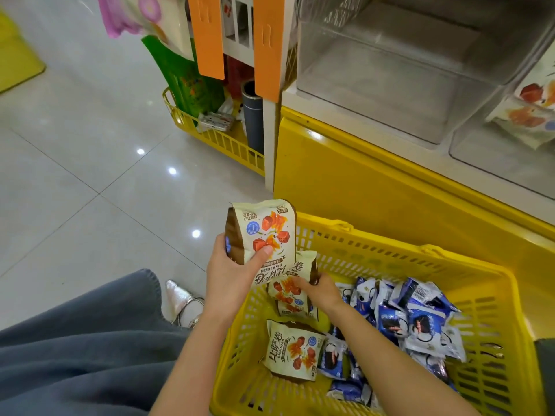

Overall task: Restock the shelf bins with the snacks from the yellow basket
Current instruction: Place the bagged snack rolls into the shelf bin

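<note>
A yellow basket [375,253] stands on the floor at the lower right. My left hand [231,271] grips a cream and brown snack bag [264,232] above the basket's left rim. My right hand [318,291] holds another cream bag [286,291] inside the basket. A third cream bag [295,351] lies flat below it. Several blue and white packets [417,322] fill the basket's right side. Above, a clear shelf bin [390,76] holds nothing, and the bin to its right [492,157] holds a cream bag [528,115].
The yellow shelf base [375,181] runs behind the basket. A low yellow wire rack [210,133] at the shelf's end holds a green bag and a grey cylinder. Orange tags [207,37] hang above it. Tiled floor spreads left; my grey-clad leg [75,349] is lower left.
</note>
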The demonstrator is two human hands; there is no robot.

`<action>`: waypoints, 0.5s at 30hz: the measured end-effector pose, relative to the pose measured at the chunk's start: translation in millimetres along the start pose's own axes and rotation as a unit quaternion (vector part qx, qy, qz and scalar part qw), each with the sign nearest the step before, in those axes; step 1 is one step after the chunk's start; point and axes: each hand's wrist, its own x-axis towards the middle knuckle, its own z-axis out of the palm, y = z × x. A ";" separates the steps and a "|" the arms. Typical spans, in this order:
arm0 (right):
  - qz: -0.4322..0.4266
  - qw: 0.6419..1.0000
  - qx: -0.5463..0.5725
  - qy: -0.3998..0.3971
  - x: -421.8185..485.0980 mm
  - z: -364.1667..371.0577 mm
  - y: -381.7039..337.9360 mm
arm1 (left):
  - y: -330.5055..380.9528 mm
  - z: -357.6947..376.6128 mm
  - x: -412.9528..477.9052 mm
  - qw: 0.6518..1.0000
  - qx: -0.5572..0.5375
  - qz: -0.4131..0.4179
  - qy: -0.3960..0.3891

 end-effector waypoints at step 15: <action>-0.018 0.998 -0.048 0.021 -23.4 3.1 -0.6 | 35.5 -0.7 -40.5 0.994 0.089 0.060 -0.019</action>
